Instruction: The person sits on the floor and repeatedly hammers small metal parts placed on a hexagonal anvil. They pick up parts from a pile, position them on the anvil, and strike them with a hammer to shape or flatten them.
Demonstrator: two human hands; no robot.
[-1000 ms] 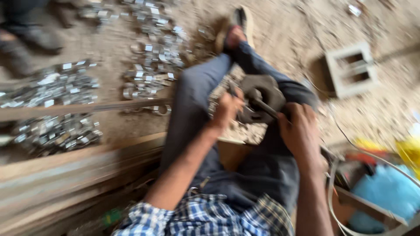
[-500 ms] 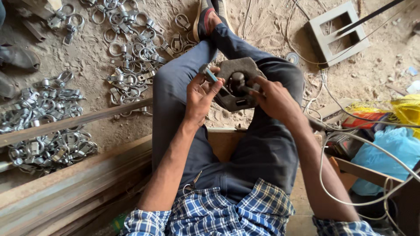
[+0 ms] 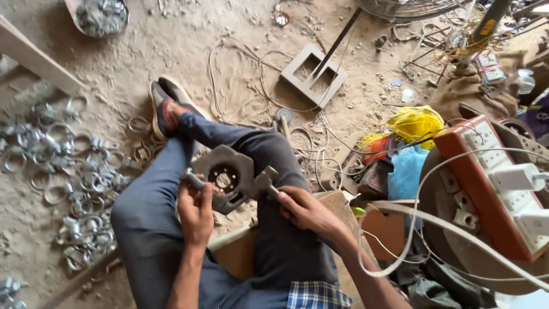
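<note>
Grey metal plate (image 3: 229, 178) rests on the lap between the knees. Left hand (image 3: 195, 209) closed around a short tool (image 3: 193, 181) at its edge; right hand (image 3: 303, 209) closed around a handle (image 3: 266, 184). Bolt work appears unfinished; finished-looking clamps (image 3: 74, 183) heaped on the floor (image 3: 229, 51)

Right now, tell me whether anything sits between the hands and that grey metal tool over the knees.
Nothing visible does. The left hand grips one handle and the right hand grips the other, both directly on the grey metal tool.
</note>
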